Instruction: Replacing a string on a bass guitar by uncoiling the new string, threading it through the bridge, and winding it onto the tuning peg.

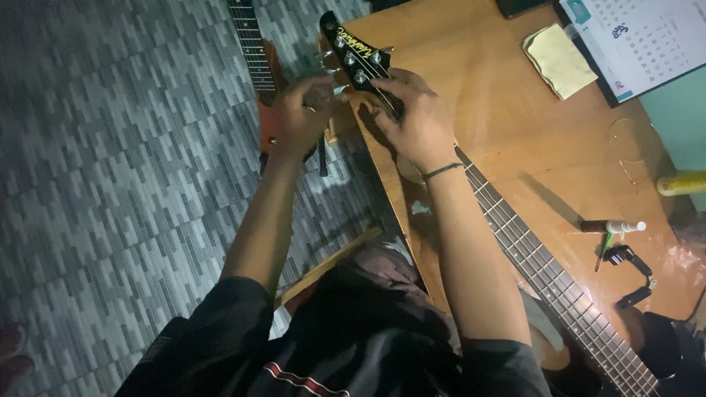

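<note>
We see the headstock (354, 53) jutting past the counter (471, 88) edge, its neck (544, 272) running back toward our right. Our right hand (415, 114) clamps the strings just below it; our left hand (305, 114) pinches a side tuning peg (334, 90).

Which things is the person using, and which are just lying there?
In use:
left hand at the tuning pegs
right hand on the headstock
guitar neck across the table

Lying about:
yellow cloth
calendar
small bottle
black tool
second guitar neck over the floor
</note>
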